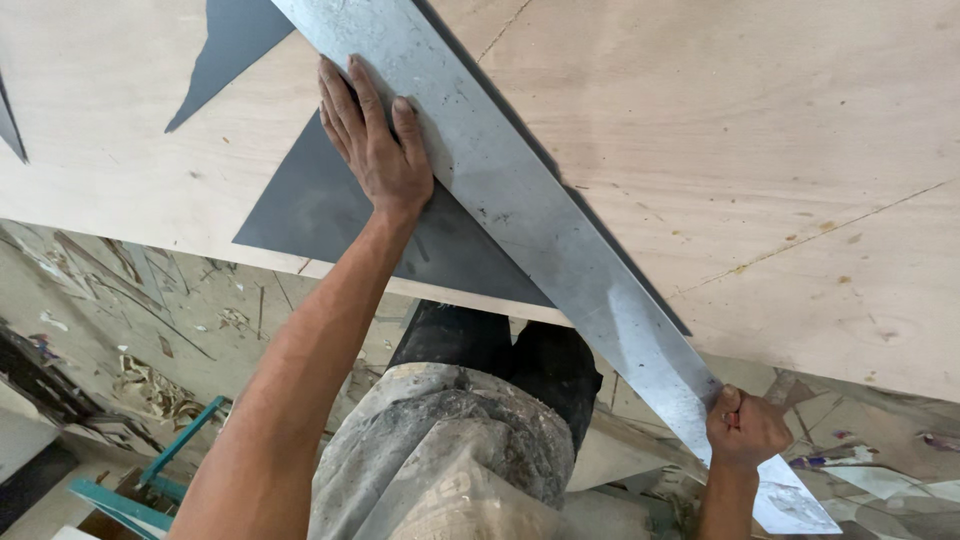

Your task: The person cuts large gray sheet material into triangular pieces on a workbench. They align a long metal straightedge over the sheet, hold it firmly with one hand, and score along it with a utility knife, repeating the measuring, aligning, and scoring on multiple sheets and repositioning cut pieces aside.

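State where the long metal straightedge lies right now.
In the head view, the metal straightedge lies diagonally across the plywood sheet, left hand pressing it, right hand gripping its near end.

Long metal strip dull grey, scuffed and blotchy, pale plywood sheet smooth and matt with faint grain, dark grey triangular sheet flat matt.

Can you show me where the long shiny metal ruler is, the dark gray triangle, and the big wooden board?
Metal straightedge (520,200): head view, middle of its flat face.
Dark gray triangular sheet (310,205): head view, bare part left of the wrist.
Plywood board (760,140): head view, bare surface right of the straightedge.
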